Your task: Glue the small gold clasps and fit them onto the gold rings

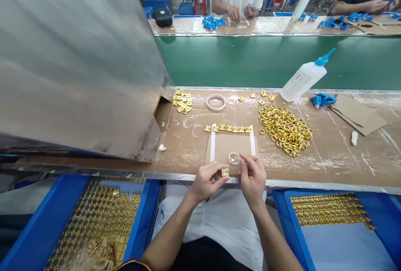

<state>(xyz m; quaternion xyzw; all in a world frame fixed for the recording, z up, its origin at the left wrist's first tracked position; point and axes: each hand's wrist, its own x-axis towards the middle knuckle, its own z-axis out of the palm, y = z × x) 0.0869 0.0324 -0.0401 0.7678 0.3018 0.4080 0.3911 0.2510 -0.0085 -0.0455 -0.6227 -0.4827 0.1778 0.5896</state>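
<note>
My left hand [209, 179] pinches a small gold square piece [225, 172] at the table's front edge. My right hand [253, 175] is closed, thumb and fingertips together beside a small clear round dish [234, 158]; what the fingertips hold, if anything, is too small to make out. Under the dish lies a cardboard sheet [232, 143] with white tape strips at its sides. Along the sheet's far edge runs a row of gold square pieces [229, 128]. To the right is a heap of gold rings [285, 131].
A tape roll [216, 102], loose gold pieces [182, 101] and a tilted glue bottle [303, 80] sit farther back. Metal housing [94, 62] rises on the left. Blue trays [147, 216] with gold pieces flank me. Beyond the green belt [234, 60], other people work.
</note>
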